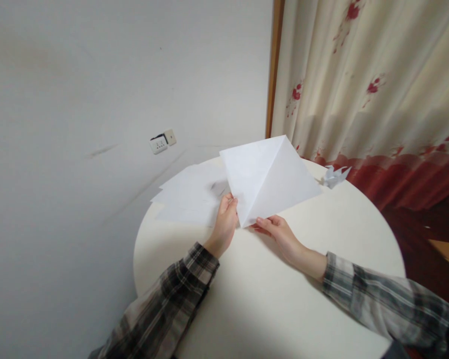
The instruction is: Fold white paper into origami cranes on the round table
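A white square sheet of paper [271,177] with a diagonal crease is held up above the round white table, one corner pointing toward me. My left hand [225,222] pinches its left edge near that corner. On the right of the same corner, my right hand [279,234] grips the lower edge, thumb on top and fingers partly hidden underneath. Behind my left hand, several loose white sheets [187,194] lie spread on the table. A folded white paper figure with pointed tips [334,176] rests near the table's far right edge.
The round white table [284,299] stands against a pale wall with a socket [159,145] and a switch plate [170,137]. To the right hangs a cream curtain [329,89] with red flowers and a red lower band. A dark object shows at the bottom right edge.
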`<act>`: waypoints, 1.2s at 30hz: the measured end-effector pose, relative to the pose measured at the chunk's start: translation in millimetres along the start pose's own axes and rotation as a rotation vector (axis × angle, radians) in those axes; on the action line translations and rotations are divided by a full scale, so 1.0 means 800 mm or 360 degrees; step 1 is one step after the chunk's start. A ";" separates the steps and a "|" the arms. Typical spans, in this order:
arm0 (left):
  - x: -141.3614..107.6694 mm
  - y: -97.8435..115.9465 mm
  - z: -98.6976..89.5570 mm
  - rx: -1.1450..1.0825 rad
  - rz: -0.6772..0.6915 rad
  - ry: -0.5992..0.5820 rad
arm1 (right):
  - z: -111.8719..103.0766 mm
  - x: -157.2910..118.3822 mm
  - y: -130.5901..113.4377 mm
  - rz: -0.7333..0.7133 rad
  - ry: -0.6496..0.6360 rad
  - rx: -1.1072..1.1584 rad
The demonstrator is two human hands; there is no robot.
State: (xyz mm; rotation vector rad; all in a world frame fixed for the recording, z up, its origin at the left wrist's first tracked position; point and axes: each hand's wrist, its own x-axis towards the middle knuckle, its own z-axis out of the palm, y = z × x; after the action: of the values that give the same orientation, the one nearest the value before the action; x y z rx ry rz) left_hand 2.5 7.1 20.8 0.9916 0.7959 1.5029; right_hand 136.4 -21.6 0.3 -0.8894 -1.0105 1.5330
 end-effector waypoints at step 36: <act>-0.036 -0.014 0.008 0.0499 -0.0048 0.0208 | -0.015 0.005 -0.005 0.0085 -0.0156 -0.0250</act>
State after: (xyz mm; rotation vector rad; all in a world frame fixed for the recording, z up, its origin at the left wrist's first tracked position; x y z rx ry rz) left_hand 13.8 -19.6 8.5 1.1127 1.1611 1.4550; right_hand 147.9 -15.8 -0.5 -0.9644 -1.1996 1.5710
